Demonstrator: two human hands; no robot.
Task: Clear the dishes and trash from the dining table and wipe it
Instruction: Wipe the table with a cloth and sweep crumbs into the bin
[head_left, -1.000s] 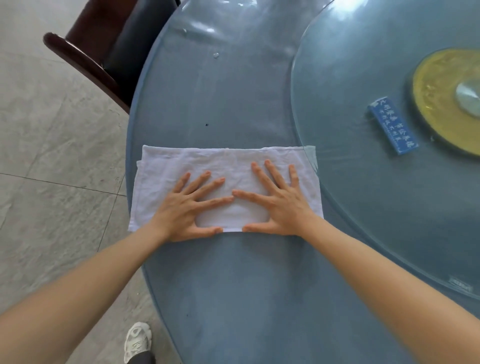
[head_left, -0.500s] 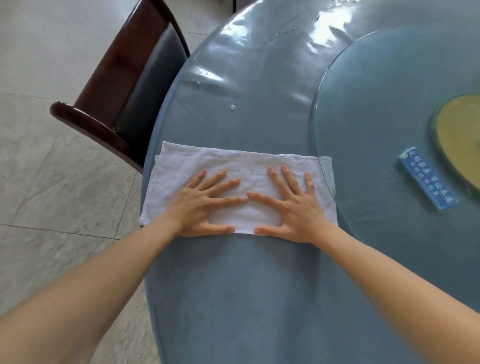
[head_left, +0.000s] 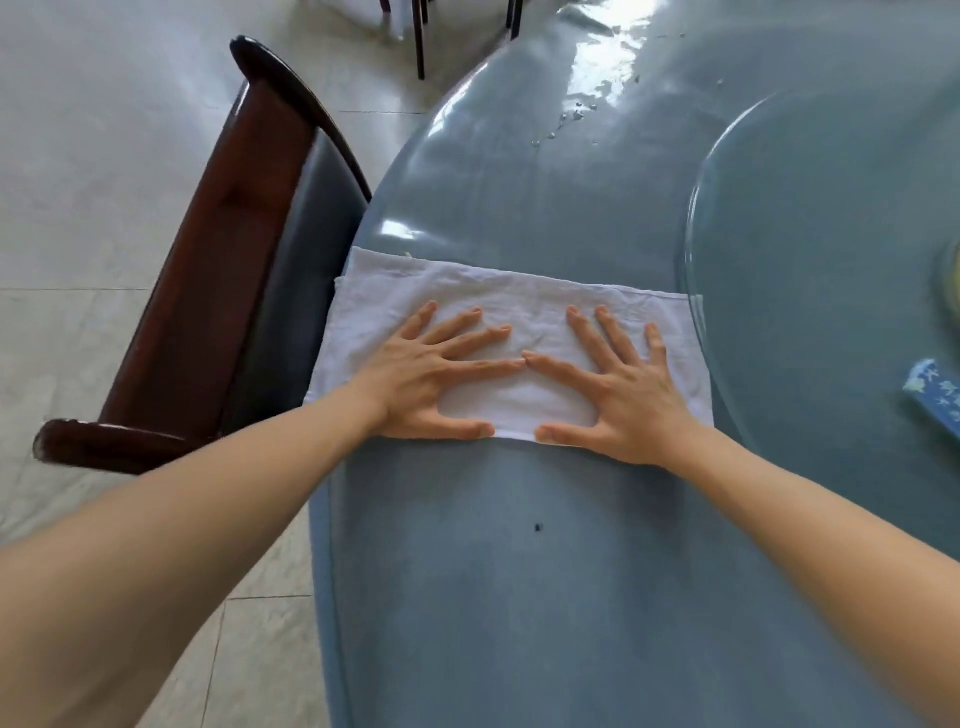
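Filling most of the view, the blue table (head_left: 519, 597) has a dark chair (head_left: 249, 270) at its left edge, more in view than a second ago. The white cloth (head_left: 519, 296) has moved farther along, its left end overhanging. Left hand (head_left: 436, 374) and right hand (head_left: 618, 395) press it flat, fingers spread, gripping nothing.

white folded cloth (head_left: 519, 306), lying flat near the edge of the glossy blue-grey table (head_left: 519, 597)
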